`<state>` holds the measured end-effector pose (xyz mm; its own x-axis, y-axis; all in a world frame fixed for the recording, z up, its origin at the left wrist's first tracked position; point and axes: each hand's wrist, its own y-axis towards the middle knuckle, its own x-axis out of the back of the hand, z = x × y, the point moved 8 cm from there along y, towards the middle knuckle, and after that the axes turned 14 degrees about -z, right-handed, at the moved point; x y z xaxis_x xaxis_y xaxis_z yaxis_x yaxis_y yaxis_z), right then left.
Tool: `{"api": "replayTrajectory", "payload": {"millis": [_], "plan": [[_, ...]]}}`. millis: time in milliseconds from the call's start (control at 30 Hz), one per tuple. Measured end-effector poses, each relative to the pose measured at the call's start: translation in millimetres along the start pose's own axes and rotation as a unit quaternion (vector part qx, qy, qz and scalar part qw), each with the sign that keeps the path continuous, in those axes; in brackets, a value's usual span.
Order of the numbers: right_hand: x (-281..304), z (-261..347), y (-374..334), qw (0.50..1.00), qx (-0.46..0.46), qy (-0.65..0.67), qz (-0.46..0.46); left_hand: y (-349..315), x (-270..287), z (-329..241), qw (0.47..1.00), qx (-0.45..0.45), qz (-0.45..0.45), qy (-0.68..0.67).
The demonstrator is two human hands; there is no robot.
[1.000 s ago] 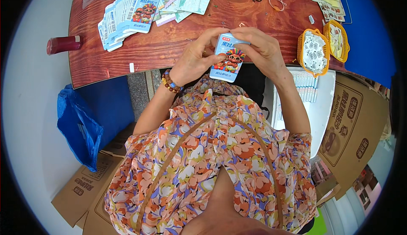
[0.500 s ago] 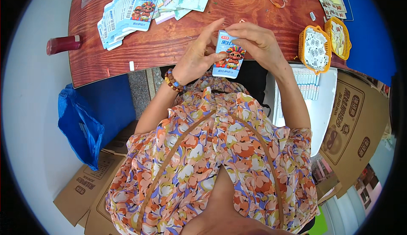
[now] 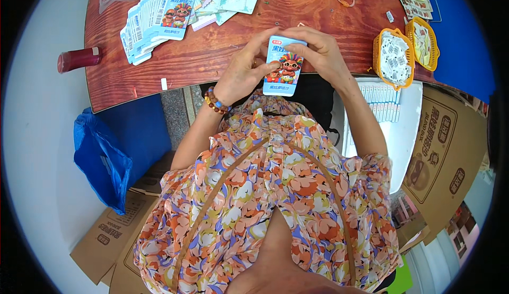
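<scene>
Head view: top edge of picture cuts off far side of wooden tabletop [image 3: 212, 55]; items there hard to make out. Small glossy blue packet [image 3: 283, 66], flat, rectangular, cartoon print, upright over near tabletop edge. Left hand [image 3: 241, 74] fingers pinch packet's left side; right hand [image 3: 318, 53] fingers curl over top right corner. Fanned stack of like packets [image 3: 156, 21] toward far left corner. Orange mesh baskets [image 3: 395, 58] at right edge. Dark red cylinder [image 3: 78, 59] at left edge.

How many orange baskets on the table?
2. Both sit at the table's right edge: the larger orange basket nearer the person, the smaller orange basket just behind it to the right. None seems hidden.
</scene>
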<state>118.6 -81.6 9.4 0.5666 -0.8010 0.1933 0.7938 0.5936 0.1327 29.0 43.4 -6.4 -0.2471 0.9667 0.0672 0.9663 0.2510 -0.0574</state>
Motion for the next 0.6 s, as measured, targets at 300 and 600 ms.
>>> {"api": "replayTrajectory", "payload": {"millis": [300, 600], "plan": [[11.7, 2.0, -12.9, 0.991, 0.021, -0.132, 0.010, -4.5, -0.2, -12.6, 0.990, -0.125, 0.047, 0.047], [-17.2, 17.4, -13.6, 0.996, 0.028, -0.087, -0.015, -26.3, 29.3, -7.5, 0.996, -0.024, -0.085, -0.005]]}}
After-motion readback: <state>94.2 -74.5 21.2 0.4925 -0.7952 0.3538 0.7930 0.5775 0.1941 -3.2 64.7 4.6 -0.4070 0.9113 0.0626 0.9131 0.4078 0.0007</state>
